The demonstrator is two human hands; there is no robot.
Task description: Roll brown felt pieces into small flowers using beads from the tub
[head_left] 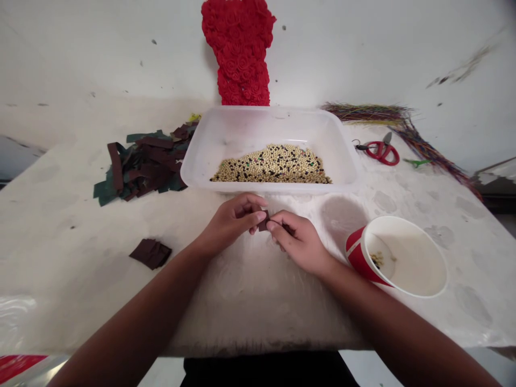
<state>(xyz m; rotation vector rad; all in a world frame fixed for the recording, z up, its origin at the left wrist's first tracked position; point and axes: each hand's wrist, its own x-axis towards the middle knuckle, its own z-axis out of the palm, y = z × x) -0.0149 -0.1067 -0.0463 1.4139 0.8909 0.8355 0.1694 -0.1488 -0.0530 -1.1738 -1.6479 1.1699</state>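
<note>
The left hand (230, 223) and right hand (296, 242) sit close together, fingers narrowed in a pinch on a small dark brown strip (263, 221), just in front of the plastic tub (262, 188) of beads (274, 164) near the worktop's (80, 242) middle. Strip looks thin, light and soft, so likely floppy; best taken by its edges between fingertips. Fingers hide most of it, so its full shape and material are hard to tell.

A small dark brown scrap of material (263, 221) sits pinched between my left hand (230, 220) and right hand (300, 243).
</note>
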